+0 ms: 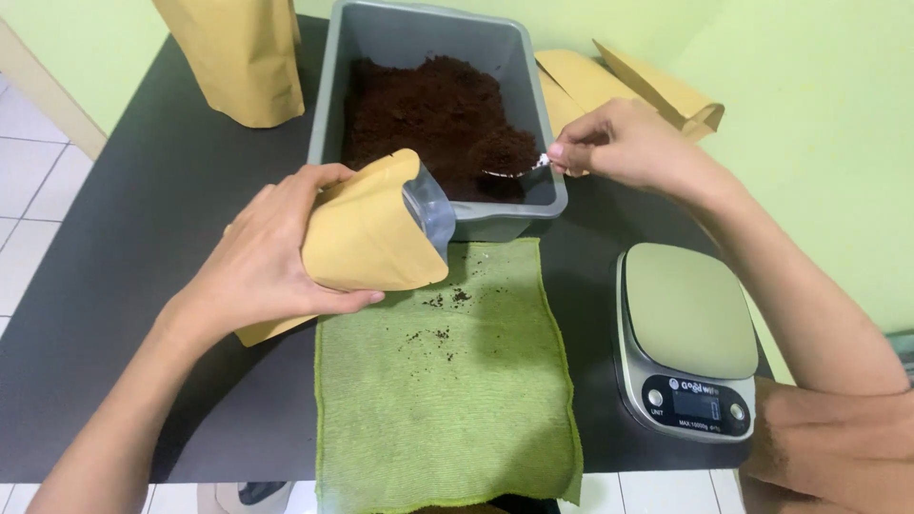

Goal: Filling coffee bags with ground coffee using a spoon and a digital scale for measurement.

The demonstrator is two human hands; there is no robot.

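**Kraft pouch held open beside the grey tub**

The kraft pouch sits tilted in the left hand, fingers wrapped around it, mouth toward the grey tub. The right hand pinches a spoon heaped with dark grounds. Below lie a green cloth and a kitchen scale on the black tabletop.

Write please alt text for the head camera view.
The left hand tilts an open tan pouch toward a grey tub of dark brown powder, while the right hand lifts a loaded spoon. A green cloth and scale lie below.
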